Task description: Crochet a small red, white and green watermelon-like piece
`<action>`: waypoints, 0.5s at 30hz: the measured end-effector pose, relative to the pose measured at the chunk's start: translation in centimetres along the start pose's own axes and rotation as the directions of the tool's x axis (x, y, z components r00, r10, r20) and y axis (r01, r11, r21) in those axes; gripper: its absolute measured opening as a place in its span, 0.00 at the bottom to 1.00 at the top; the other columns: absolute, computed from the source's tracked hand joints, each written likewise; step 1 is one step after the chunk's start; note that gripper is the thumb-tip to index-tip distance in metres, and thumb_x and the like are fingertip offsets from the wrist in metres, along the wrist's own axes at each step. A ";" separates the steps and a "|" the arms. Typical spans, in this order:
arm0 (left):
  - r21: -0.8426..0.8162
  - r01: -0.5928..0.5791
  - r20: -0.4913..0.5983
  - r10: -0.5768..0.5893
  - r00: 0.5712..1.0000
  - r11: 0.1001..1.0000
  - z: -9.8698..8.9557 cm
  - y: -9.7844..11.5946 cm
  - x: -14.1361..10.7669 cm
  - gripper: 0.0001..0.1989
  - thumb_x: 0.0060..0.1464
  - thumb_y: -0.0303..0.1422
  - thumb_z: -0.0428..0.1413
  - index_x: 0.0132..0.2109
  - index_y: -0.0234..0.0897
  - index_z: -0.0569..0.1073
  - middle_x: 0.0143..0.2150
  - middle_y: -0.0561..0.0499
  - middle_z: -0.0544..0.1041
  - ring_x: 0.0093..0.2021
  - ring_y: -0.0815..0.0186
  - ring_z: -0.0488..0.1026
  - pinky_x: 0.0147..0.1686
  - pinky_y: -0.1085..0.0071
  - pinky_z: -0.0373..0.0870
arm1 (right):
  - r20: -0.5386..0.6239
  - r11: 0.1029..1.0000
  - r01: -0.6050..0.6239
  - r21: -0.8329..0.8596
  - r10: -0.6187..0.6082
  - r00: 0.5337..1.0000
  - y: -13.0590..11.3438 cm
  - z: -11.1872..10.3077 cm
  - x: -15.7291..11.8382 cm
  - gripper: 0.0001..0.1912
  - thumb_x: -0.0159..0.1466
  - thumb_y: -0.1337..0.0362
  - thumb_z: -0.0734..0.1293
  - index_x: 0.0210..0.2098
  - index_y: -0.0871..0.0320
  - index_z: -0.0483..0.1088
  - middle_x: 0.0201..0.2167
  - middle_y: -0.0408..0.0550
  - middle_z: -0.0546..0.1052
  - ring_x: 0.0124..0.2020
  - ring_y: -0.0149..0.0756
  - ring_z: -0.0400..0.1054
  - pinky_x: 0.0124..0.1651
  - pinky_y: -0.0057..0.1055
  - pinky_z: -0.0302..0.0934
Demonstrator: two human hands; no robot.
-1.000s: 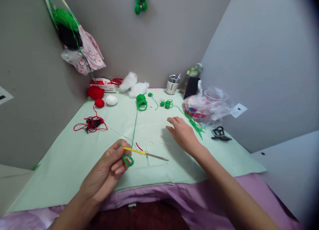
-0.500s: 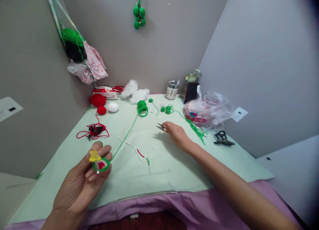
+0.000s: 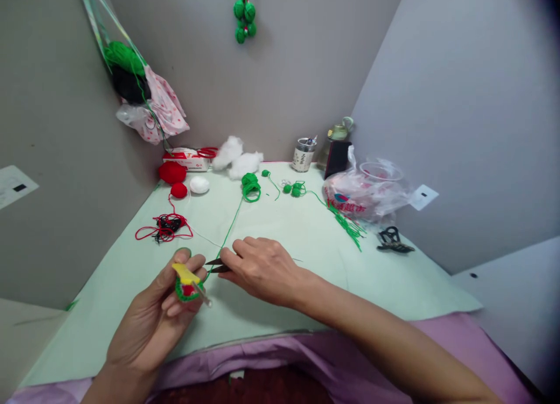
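Note:
My left hand (image 3: 151, 313) is closed on a small crocheted piece (image 3: 188, 296) with a green rim and a red and white middle. The same fingers hold a crochet hook with a yellow handle (image 3: 186, 274); its metal shaft points down to the right. Fingers of my right hand (image 3: 269, 270) are wrapped round small thread snips (image 3: 215, 265), their dark blades parted and pointing left. Those blades are at the green yarn strand (image 3: 231, 224), close to the crocheted piece; I cannot tell whether they touch it. The strand leads up to a green yarn ball (image 3: 250, 184).
Red yarn balls (image 3: 172, 173), a white ball (image 3: 199, 185) and tangled red and black yarn (image 3: 168, 226) lie on the left. Stuffing (image 3: 245, 165) and a pen tin (image 3: 303, 155) stand behind. Cut green strands (image 3: 347, 227), a plastic bag (image 3: 367, 194) and a hair claw (image 3: 394, 240) are right.
My right hand has moved left and nearer with the snips, up to the green strand by my left hand. My left hand has shifted slightly right, and the hook has turned.

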State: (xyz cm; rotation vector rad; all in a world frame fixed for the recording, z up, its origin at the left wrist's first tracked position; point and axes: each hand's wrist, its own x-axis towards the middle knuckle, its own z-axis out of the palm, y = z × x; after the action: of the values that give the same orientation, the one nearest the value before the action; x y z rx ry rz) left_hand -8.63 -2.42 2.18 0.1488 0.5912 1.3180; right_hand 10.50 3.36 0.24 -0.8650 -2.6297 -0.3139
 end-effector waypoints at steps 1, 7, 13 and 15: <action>-0.008 0.010 0.016 -0.010 1.000 1.000 -0.1 -0.1 0.0 0.14 0.58 0.12 0.55 0.35 0.38 0.69 0.30 0.56 0.70 0.19 0.78 0.68 0.17 0.88 0.70 | 0.003 1.000 0.004 0.008 -0.004 1.000 0.0 0.2 0.0 0.15 0.77 0.54 0.62 0.42 0.57 0.74 0.31 0.46 0.79 0.34 0.38 0.73 0.31 0.35 0.56; -0.005 0.044 0.047 -0.044 0.998 0.999 -0.9 -0.1 0.3 0.12 0.58 0.15 0.61 0.37 0.36 0.72 0.31 0.56 0.72 0.19 0.80 0.67 0.18 0.88 0.70 | 0.147 0.939 -0.345 -0.011 0.343 0.928 2.9 0.8 -1.0 0.11 0.75 0.58 0.67 0.42 0.60 0.76 0.36 0.55 0.82 0.37 0.43 0.76 0.38 0.35 0.64; 0.234 0.104 0.057 -0.120 0.991 0.967 -0.3 -3.0 1.9 0.14 0.49 0.25 0.75 0.36 0.32 0.77 0.30 0.57 0.73 0.18 0.84 0.55 0.17 0.87 0.60 | 0.052 0.888 -0.333 0.316 0.334 0.941 2.5 -0.9 -4.6 0.36 0.69 0.55 0.74 0.70 0.59 0.61 0.57 0.60 0.78 0.55 0.46 0.75 0.55 0.40 0.71; 0.320 0.086 0.108 -0.127 0.986 0.943 0.1 -4.7 2.5 0.14 0.49 0.30 0.76 0.36 0.32 0.79 0.27 0.59 0.69 0.19 0.82 0.54 0.18 0.86 0.59 | -0.110 0.739 -0.197 0.645 0.345 0.932 0.9 -1.4 -5.7 0.27 0.73 0.57 0.70 0.69 0.50 0.63 0.50 0.50 0.80 0.51 0.39 0.76 0.53 0.37 0.72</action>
State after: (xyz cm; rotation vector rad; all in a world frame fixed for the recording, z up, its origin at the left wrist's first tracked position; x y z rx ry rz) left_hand -4.21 -1.28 -0.53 0.4541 0.6884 1.0934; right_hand 15.66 0.59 -0.63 -0.8864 -2.1198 0.4999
